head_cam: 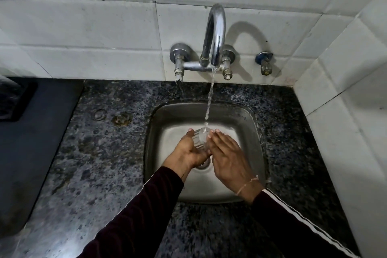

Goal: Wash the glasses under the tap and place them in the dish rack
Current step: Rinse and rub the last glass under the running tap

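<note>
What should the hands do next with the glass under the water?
Probably turn the glass a little. The left hand holds it in the tap's stream above the sink, and the right hand rubs one side with straight fingers, so the other sides likely need rinsing.

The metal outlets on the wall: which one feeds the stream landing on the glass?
The tall curved spout in the middle; its stream drops onto the glass. The short left outlet only dribbles toward the counter; the blue-collared valve looks dry.
</note>
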